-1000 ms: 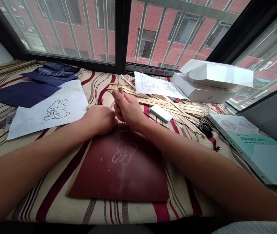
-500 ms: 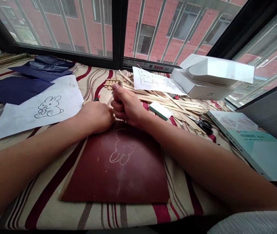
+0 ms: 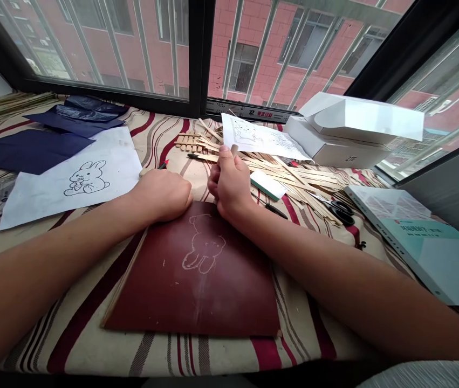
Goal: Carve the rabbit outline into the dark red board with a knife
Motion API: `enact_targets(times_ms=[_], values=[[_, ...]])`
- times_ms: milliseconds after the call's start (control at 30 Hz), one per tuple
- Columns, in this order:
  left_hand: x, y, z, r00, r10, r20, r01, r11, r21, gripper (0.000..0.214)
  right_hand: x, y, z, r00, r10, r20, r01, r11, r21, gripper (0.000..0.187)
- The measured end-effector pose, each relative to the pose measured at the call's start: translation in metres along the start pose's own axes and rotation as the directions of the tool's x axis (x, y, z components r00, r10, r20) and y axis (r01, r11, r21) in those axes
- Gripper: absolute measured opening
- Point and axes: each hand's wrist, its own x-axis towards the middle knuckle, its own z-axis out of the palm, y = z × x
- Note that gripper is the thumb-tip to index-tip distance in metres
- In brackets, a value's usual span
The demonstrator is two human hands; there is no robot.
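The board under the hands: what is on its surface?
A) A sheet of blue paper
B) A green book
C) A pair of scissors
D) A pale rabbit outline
D: the dark red board shows a pale, chalky rabbit outline on its upper middle.

The left hand [image 3: 162,198] is curled shut, and the right hand [image 3: 230,183] stands up with bent fingers. They are close, not touching. The left arm [image 3: 51,258] and right arm [image 3: 334,269] reach in from the sides.
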Motion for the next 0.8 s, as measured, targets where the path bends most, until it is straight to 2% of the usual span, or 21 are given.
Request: enact_targets(times_ms=[67, 100, 167, 233, 267, 367, 500, 800], values=[[0.000, 0.000, 0.000, 1.000, -0.011, 0.011, 0.011, 1.000, -0.002, 0.045, -0.003, -0.001, -0.002, 0.995, -0.093, 0.034, 0.093, 0.996, 0.004, 0.050], [0.001, 0.000, 0.000, 1.000, -0.017, 0.015, 0.017, 1.000, -0.002, 0.045, -0.004, -0.003, -0.003, 0.993, -0.085, 0.085, 0.083, 0.996, 0.020, 0.048], [0.001, -0.001, 0.001, 1.000, -0.014, 0.012, 0.014, 1.000, 0.002, 0.046, -0.002, -0.011, -0.006, 0.979, 0.054, 0.197, -0.064, 0.997, 0.045, 0.046], [0.001, -0.001, 0.002, 1.000, -0.005, -0.003, 0.005, 1.000, 0.005, 0.047, 0.002, -0.023, -0.008, 0.939, 0.214, 0.268, -0.235, 0.971, 0.046, 0.049], [0.001, -0.002, 0.002, 1.000, -0.003, -0.008, 0.003, 1.000, 0.004, 0.048, 0.004, -0.029, -0.008, 0.929, 0.231, 0.288, -0.256, 0.965, 0.051, 0.051], [0.001, -0.002, 0.003, 1.000, -0.008, -0.011, 0.008, 1.000, -0.007, 0.047, 0.005, -0.042, -0.007, 0.916, 0.161, 0.367, -0.193, 0.980, 0.052, 0.054], [0.002, -0.003, 0.005, 1.000, -0.009, -0.018, 0.008, 0.999, -0.039, 0.043, -0.007, -0.039, -0.001, 0.883, 0.099, 0.459, -0.107, 0.994, -0.010, 0.055], [0.002, -0.003, 0.003, 1.000, 0.000, 0.009, 0.000, 0.999, -0.041, 0.042, -0.007, -0.017, 0.003, 0.885, 0.048, 0.464, -0.021, 0.998, -0.063, 0.053]])
